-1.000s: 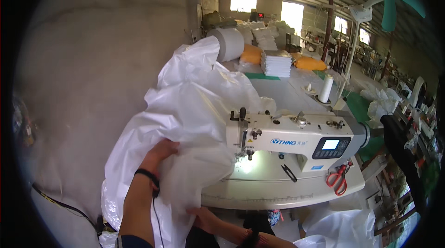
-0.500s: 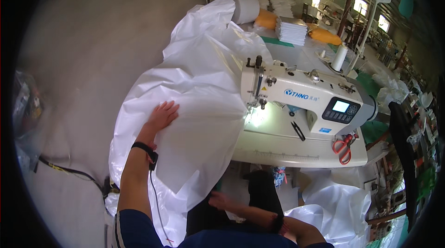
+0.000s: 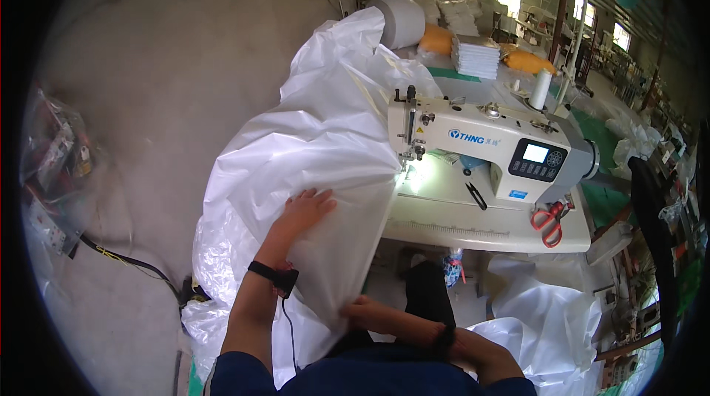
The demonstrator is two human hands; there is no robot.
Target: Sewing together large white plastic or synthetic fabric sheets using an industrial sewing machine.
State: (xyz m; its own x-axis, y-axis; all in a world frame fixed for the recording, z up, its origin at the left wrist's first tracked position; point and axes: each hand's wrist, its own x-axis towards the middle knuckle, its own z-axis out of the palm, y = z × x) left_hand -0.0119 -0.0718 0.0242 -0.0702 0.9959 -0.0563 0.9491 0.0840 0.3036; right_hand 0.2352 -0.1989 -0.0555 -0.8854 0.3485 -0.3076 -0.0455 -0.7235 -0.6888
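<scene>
The white sheet (image 3: pixel 325 130) spreads in loose folds from the 12 o'clock side of the view down to 7 o'clock, its inner edge running to the lit needle end of the sewing machine (image 3: pixel 473 130); the left hand (image 3: pixel 305 212) lies flat on it near the middle, palm down, its grip wide, with fingers a little apart and closed on nothing; a black wristband (image 3: pixel 275 275) with a small box and a cable sits at that wrist.

At 5 o'clock from the left hand, the right hand (image 3: pixel 370 315) meets the sheet's near edge with fingers curled; whether its grip pinches the edge, I cannot tell.

The machine stands on the bench (image 3: pixel 444 215) at 2 o'clock from the left hand, its screen glowing; black snips (image 3: pixel 482 204) lie on the bench at 3 o'clock, and red-handled scissors (image 3: pixel 547 227) lie farther out that way; a white thread cone (image 3: pixel 541 90) stands behind the machine at 2 o'clock.

A pale roll (image 3: pixel 403 22) rests beyond the sheet at 1 o'clock, with a white stack (image 3: pixel 475 59) to the right of it; a pale plastic heap (image 3: pixel 543 322) sits below the bench at 4 o'clock.
</scene>
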